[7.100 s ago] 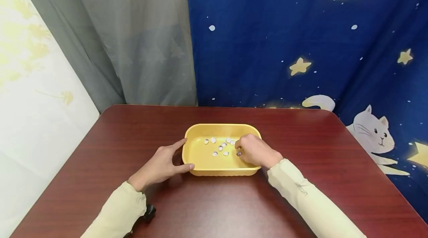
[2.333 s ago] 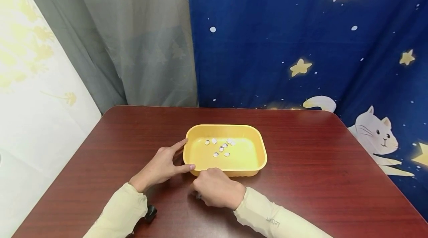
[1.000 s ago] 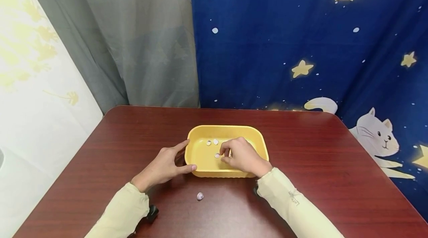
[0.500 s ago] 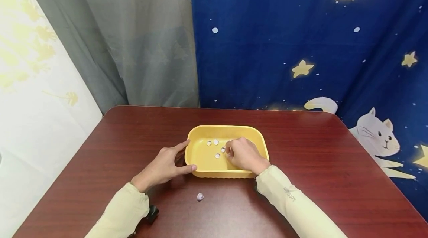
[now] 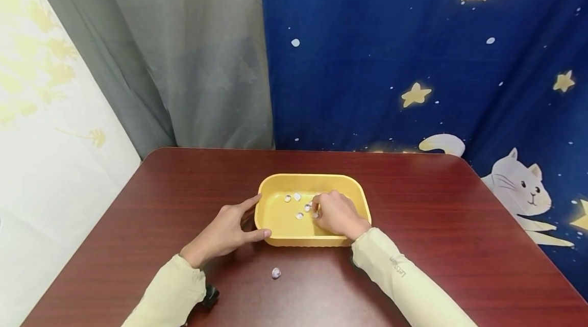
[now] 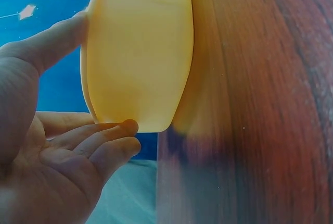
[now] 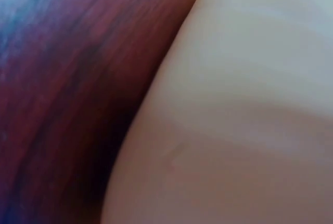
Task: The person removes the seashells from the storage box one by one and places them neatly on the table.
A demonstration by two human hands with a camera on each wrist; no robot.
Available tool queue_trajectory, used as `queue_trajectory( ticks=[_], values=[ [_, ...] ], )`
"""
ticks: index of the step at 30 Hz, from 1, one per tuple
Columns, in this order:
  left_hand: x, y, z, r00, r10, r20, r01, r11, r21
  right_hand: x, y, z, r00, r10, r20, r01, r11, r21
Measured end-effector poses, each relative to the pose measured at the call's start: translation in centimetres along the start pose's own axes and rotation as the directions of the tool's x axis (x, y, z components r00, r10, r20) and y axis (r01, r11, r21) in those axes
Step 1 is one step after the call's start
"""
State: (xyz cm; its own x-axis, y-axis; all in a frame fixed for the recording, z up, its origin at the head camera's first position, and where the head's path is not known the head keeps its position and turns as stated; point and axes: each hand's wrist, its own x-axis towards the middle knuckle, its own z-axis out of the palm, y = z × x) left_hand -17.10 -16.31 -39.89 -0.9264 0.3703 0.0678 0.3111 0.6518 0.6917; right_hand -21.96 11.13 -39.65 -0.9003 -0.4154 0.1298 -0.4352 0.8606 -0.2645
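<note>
The yellow plastic basin (image 5: pixel 294 242) stands mid-table with several small, round, shell-like whitish pieces (image 5: pixel 299 216) on its floor. My left hand (image 5: pixel 225 230) spans its left end, thumb at the near rim and index finger at the far rim; in the left wrist view, mostly straight fingers (image 6: pixel 112 153) touch the wall. My right hand (image 5: pixel 339 213) reaches over the near rim, fingers curled down among the pieces. I cannot tell whether its fingertips pinch one. A single whitish-purple piece (image 5: pixel 276 273) lies on the table before the basin.
The brown-red wooden table (image 5: pixel 436 245) extends around the basin. Behind it hang a grey curtain (image 5: pixel 216 61) and a blue star-patterned curtain (image 5: pixel 358 61). A black wrist device (image 5: pixel 211 297) shows under the left sleeve. The right wrist view is blurred, with part of the table (image 7: pixel 62 78).
My right hand went from the basin's right side to the table in front, where a piece now lies, then back inside among the pieces. My left hand stayed at the basin's left end.
</note>
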Motion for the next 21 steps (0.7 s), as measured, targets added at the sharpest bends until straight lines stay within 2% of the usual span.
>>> queue_trajectory(
  ticks=[11, 16, 21],
  values=[
    [0.04, 0.19, -0.16, 1.000, -0.010, 0.006, 0.010, 1.000, 0.005, 0.13, 0.17, 0.03, 1.000, -0.008, -0.003, 0.008, 1.000, -0.003],
    [-0.06, 0.19, -0.29, 1.000, -0.025, -0.002, 0.025, 0.999, 0.026, 0.39, 0.13, -0.06, 1.000, -0.014, 0.014, 0.014, 1.000, 0.002],
    [-0.03, 0.23, -0.16, 1.000, -0.022, 0.013, 0.022, 1.000, 0.011, 0.28, 0.28, 0.00, 0.999, 0.006, 0.033, -0.006, 1.000, 0.003]
  ],
)
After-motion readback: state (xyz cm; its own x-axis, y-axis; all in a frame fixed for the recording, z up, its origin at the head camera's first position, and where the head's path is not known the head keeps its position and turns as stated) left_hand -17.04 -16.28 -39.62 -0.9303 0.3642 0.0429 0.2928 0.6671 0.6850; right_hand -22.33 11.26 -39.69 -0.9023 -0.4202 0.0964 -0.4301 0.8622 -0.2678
